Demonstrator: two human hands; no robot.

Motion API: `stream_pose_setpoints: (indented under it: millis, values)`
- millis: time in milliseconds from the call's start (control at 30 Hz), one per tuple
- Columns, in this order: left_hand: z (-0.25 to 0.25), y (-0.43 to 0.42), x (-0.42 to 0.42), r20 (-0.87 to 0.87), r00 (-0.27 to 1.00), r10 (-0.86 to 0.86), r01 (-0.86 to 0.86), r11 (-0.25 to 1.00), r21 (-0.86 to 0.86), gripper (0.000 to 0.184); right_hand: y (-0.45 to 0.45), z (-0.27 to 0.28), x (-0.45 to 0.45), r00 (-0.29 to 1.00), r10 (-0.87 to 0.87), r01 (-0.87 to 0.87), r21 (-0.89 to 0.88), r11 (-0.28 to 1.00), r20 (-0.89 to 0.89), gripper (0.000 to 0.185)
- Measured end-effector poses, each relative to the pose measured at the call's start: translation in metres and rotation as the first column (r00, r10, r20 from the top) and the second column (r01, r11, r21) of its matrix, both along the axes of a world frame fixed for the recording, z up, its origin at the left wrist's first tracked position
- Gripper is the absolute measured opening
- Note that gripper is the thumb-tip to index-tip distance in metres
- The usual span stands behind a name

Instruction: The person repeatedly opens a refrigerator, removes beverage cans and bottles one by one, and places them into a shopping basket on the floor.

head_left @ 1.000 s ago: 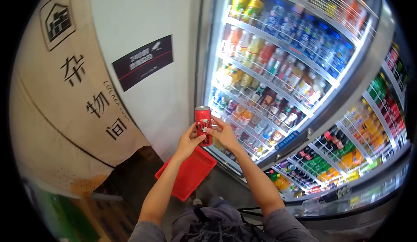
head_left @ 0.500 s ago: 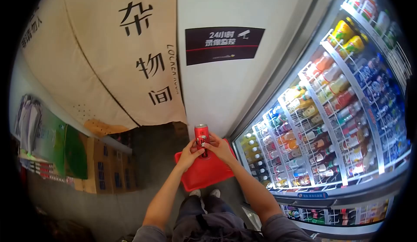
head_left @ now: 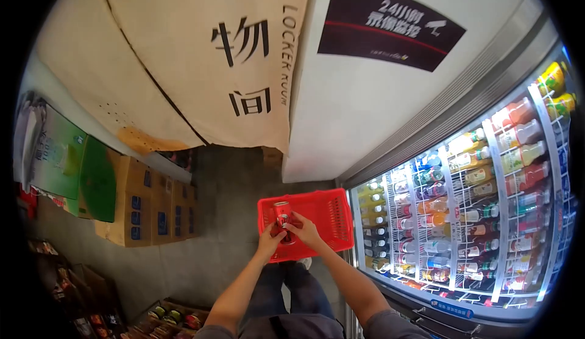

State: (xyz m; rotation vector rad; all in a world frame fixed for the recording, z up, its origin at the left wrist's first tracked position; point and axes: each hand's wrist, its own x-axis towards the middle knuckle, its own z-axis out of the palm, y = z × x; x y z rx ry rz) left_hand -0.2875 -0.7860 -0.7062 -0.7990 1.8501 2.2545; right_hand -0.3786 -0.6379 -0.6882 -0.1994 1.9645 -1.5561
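Observation:
Both my hands grip a red drink can (head_left: 283, 211), held near upright with its silver top showing. My left hand (head_left: 271, 239) wraps the can's lower left side. On the other side my right hand (head_left: 302, 228) has its fingers around it, with the thumb across the front. Below the can is a red plastic shopping basket (head_left: 338, 214) with slotted walls. My hands overlap its left part in the view, and how high they are above it I cannot tell.
At right stands a lit drinks fridge (head_left: 451, 217) with several rows of bottles. A cloth curtain (head_left: 183, 52) hangs ahead beside a white wall (head_left: 347, 113). Stacked cardboard boxes (head_left: 149, 211) stand at left. Low shelves of packaged goods (head_left: 173, 317) are at lower left.
My view has tilted down and turned, so the basket shows more fully and the curtain and sign sit higher. The can stays in both hands, now tilted slightly left.

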Motion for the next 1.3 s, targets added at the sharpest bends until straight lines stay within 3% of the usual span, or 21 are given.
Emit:
stream_pose_setpoints:
  millis: [67,167,233,267,333,367,700,767,867,933,1000,1100,1133,1200,1300]
  values:
    - [-0.022,0.008,0.003,0.039,0.999,0.027,-0.027,1.0,0.016,0.053,0.002,-0.038,0.009,0.998,-0.053,0.051,0.07,0.996,0.025,0.071]
    - [-0.063,0.021,0.011,0.228,0.97,0.087,-0.125,0.98,0.158,0.049,0.011,-0.101,0.021,0.988,-0.086,0.071,0.12,0.99,0.128,0.071]
    - [-0.112,0.028,0.018,0.261,0.963,0.072,-0.074,0.997,0.0,0.049,0.011,-0.137,0.025,0.989,-0.071,0.048,0.175,0.983,0.129,0.071]
    - [-0.139,0.032,0.022,0.285,0.955,0.077,-0.083,0.996,0.01,0.049,0.012,-0.154,0.026,0.993,-0.053,0.028,0.224,0.974,0.11,0.07]
    - [-0.187,0.036,0.024,0.144,0.985,0.09,-0.056,0.972,-0.228,0.051,0.008,-0.192,0.026,0.993,-0.045,0.017,0.251,0.968,0.109,0.07]
    - [-0.207,0.038,0.024,0.205,0.975,0.089,-0.034,0.966,-0.256,0.051,0.009,-0.212,0.025,0.995,-0.044,0.019,0.268,0.963,0.087,0.07]
    - [-0.28,0.038,-0.024,0.381,0.911,0.156,0.039,0.888,-0.458,0.052,-0.019,-0.308,-0.007,0.982,-0.058,-0.011,0.362,0.932,0.179,0.066]
    - [-0.288,0.038,-0.029,0.403,0.89,0.211,-0.003,0.888,-0.46,0.051,-0.025,-0.322,-0.009,0.997,0.07,-0.056,0.442,0.895,-0.015,0.065]
    - [-0.292,0.041,-0.036,0.395,0.895,0.208,0.053,0.829,-0.556,0.051,-0.027,-0.331,-0.015,0.999,0.012,-0.026,0.35,0.936,0.04,0.06]
    - [-0.286,0.041,-0.032,0.315,0.918,0.243,0.003,0.787,-0.617,0.051,-0.029,-0.328,-0.012,0.999,0.033,-0.022,0.329,0.944,-0.027,0.061]
    - [-0.267,0.039,-0.032,0.416,0.887,0.2,0.072,0.829,-0.554,0.052,-0.029,-0.316,-0.013,0.997,0.054,-0.074,0.385,0.92,0.063,0.063]
    - [-0.259,0.042,-0.017,0.301,0.939,0.167,0.048,0.804,-0.593,0.053,-0.026,-0.286,-0.008,0.995,-0.057,0.009,0.473,0.881,0.087,0.064]
    - [-0.25,0.044,-0.014,0.287,0.946,0.154,0.051,0.8,-0.597,0.053,-0.019,-0.283,-0.002,0.995,-0.072,0.03,0.469,0.883,0.073,0.064]
    - [-0.224,0.042,-0.01,0.305,0.943,0.131,0.07,0.82,-0.568,0.053,-0.008,-0.27,0.008,0.977,-0.15,0.2,0.421,0.885,-0.151,0.067]
    - [-0.196,0.038,-0.002,0.213,0.973,0.091,0.034,0.854,-0.519,0.052,0.011,-0.215,0.017,0.97,-0.201,0.241,0.412,0.879,-0.138,0.063]
